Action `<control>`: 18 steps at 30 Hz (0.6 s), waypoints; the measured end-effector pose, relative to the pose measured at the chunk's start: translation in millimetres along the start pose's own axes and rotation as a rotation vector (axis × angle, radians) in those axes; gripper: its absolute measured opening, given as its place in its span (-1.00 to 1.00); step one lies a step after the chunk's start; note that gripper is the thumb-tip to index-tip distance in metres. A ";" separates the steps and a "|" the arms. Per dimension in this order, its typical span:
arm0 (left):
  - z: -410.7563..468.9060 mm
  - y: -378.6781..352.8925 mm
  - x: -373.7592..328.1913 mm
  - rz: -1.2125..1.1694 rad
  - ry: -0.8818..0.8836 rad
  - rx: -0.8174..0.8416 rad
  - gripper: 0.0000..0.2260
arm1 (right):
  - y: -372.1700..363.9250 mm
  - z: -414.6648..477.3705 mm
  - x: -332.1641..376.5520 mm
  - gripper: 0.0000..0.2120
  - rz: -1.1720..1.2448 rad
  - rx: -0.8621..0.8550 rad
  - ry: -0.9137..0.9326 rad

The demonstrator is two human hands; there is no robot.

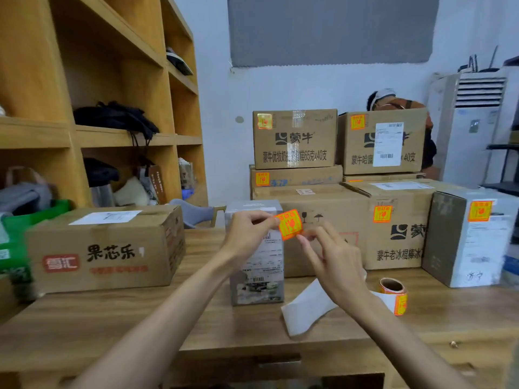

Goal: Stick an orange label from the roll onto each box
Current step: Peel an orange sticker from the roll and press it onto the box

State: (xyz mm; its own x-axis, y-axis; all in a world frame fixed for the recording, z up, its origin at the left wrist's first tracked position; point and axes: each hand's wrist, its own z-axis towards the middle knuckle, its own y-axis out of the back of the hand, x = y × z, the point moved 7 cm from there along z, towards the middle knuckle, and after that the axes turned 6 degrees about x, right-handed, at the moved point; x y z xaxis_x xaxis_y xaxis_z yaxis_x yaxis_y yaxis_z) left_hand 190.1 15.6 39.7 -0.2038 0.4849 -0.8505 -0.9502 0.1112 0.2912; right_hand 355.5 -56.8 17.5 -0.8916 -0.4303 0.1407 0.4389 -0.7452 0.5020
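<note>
A: Status on the hands?

B: Both raised over the table (118, 318). Left hand (248, 234) pinches the top-left edge of a loose orange label (289, 224); right hand (332, 258) pinches its bottom-right corner. Fingers clamped on the label from both sides. It sits tilted, in the air, in front of the upper part of the small grey box (257, 254).

A: Is the label touching the box?

B: Cannot tell from this angle; it overlaps the box's top right corner in view.

A: Roll?

B: Label roll (393, 290) lies on the table right of the grey box, with a white backing strip (307, 307) trailing out under the right wrist.

A: Other boxes?

B: Brown carton (106, 248) on the left has no orange label on the faces seen. Stacked cartons (337, 175) behind carry orange labels, as does the white-and-grey box (471, 237) at right.
</note>
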 end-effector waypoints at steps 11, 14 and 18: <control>-19.3 61.1 7.2 0.124 -0.072 0.076 -0.92 | -49.1 33.4 3.3 -0.91 0.833 0.326 -0.369; -20.3 71.9 16.2 0.207 -0.087 0.071 -0.94 | -59.6 36.3 14.4 -0.92 0.872 0.341 -0.364; -21.3 83.0 24.1 0.232 -0.116 0.047 -0.94 | -72.3 38.1 23.8 -0.89 0.897 0.347 -0.362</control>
State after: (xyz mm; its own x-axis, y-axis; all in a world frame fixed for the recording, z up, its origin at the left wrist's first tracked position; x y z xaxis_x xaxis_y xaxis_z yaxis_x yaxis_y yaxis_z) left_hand 101.3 18.0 34.0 -0.3840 0.5978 -0.7037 -0.8687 0.0244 0.4948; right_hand 298.3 6.3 17.1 -0.2569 -0.5342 0.8054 0.9550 -0.0123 0.2965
